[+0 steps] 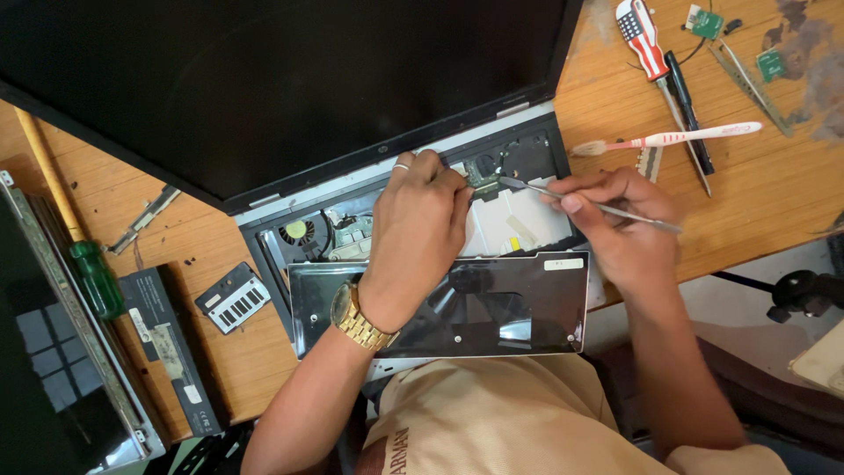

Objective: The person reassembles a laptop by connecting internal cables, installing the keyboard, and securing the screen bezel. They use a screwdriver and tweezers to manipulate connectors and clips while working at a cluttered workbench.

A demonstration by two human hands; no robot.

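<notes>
A black opened laptop [527, 167] with its keyboard removed lies near the front edge of the wooden table [774, 193], screen tilted back, exposing a round fan, white shielding and dark circuit parts inside its silver-rimmed base. The left hand [418, 224], wearing a gold wristwatch and a ring, rests on the exposed interior with fingers curled, fingertips pressed on a part by the hinge. The right hand [620, 220] is closed around a thin metal pry tool [585, 204], its tip reaching into the laptop's back right area. A glossy black panel [519, 308] lies across the front edge.
</notes>
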